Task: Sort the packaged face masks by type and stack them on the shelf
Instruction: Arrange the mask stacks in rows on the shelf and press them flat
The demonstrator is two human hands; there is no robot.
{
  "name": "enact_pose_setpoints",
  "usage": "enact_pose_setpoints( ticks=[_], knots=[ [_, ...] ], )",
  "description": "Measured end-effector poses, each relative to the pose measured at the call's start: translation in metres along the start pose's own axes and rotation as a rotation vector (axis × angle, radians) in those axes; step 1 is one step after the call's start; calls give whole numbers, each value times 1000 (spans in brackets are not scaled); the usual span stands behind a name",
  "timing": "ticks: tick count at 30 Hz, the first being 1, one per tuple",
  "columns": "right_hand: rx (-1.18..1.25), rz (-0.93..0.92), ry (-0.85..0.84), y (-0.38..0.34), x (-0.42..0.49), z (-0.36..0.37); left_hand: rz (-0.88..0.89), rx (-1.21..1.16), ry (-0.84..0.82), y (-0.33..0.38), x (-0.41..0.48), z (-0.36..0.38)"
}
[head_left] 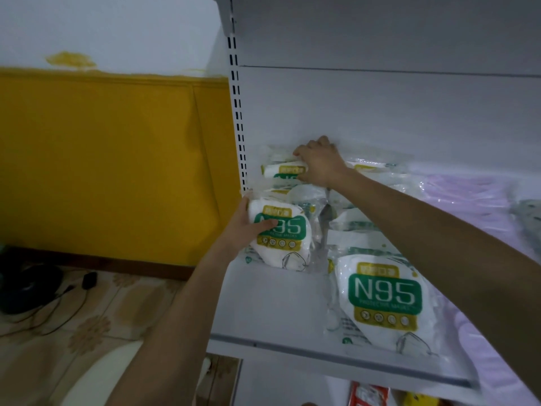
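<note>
Left hand [245, 227], right hand [319, 163] — on N95 packs [289, 228]

The bare left forearm [181, 312] rises from the lower edge with its wrist straight. The left hand [247, 228] grips an N95 pack [288, 241] by its left edge, the thumb [268, 224] laid across the printed front and the fingers wrapped out of sight behind it. The right forearm [439, 230] comes in from the right edge and reaches leftward, past and above the left thumb, where the right hand [320, 164], knuckles up, curls its fingers [299, 150] over the top of a rear pack [281, 170], with its thumb tucked underneath.
</note>
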State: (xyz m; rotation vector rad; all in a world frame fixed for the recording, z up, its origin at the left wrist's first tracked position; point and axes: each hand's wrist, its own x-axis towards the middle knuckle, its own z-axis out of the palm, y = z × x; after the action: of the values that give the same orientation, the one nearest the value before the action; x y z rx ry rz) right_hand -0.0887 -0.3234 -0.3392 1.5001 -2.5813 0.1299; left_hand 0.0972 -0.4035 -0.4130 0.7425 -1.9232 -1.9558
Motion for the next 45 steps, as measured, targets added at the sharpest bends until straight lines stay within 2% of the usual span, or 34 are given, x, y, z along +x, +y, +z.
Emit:
enact_pose_setpoints(
  ticks=[9,13,15,19,23,25,28,31,33,37,39,41,42,44,45],
  knots=[
    [186,-36,-138,6,-4,-9,15,77,0,8,-7,2],
    [358,-27,-236,13,-7,-25,29,93,-2,10,-10,0],
    [306,1,-265,15,-6,-24,31,116,-6,10,-9,0],
    [-42,-13,-225,12,0,-6,45,136,36,5,-7,9],
    [-141,-53,-172,12,-3,2,80,139,60,-9,-5,12],
    [-99,-94,-52,14,-8,2,53,144,55,-14,-6,14],
    [91,-166,216,11,-22,-9,40,187,95,-21,-4,16],
    [220,-254,171,0,-43,-20,84,404,220,-17,-9,18],
    [245,-240,188,-2,-54,-25,177,543,264,-15,-20,22],
    [333,-115,274,14,-79,-34,203,619,97,-20,-30,27],
    [350,-22,259,23,-99,-36,185,699,131,-20,-30,26],
    [371,21,237,25,-133,-36,301,816,316,-18,-41,28],
    [371,12,242,24,-153,-35,433,861,394,-21,-48,29],
    [317,-54,269,22,-197,-27,645,968,402,-29,-65,39],
    [267,-87,286,21,-216,-18,699,1014,350,-33,-76,48]
  ],
)
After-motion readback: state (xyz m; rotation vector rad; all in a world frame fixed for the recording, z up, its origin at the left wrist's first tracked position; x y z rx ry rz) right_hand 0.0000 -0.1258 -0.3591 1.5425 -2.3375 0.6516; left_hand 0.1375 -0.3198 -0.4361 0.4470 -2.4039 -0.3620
